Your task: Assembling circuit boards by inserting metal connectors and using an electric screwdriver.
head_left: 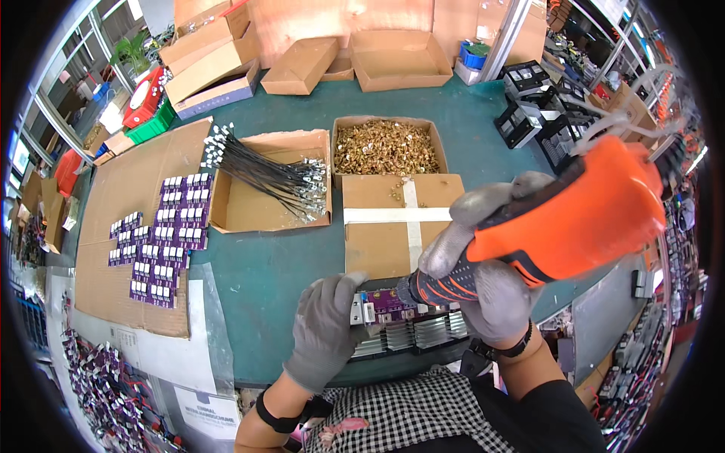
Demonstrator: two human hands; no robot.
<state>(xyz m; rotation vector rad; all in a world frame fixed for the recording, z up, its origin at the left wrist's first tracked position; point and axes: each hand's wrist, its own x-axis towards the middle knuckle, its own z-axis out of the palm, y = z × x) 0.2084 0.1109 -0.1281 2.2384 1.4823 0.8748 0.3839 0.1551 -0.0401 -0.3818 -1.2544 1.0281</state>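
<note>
An orange and black power screwdriver (566, 215) is gripped in my right hand (500, 298), which wears a grey glove with its fingers wrapped round the tool. Its black nose points down and left onto a purple circuit board (389, 306). Under the board sit silver finned heat sinks (404, 337), near the front edge of the bench. My left hand (325, 321), also gloved in grey, is closed on the left end of this board-and-heat-sink assembly. The tool's tip and the spot it meets are hidden by its nose and my right hand.
Beyond the assembly stands a closed cardboard box (377, 245), with an open box of brass-coloured screws (389, 147) behind it. Black cables (272, 177) lie in a box to the left. Purple boards (170, 234) rest on cardboard; black housings (529, 106) are piled far right.
</note>
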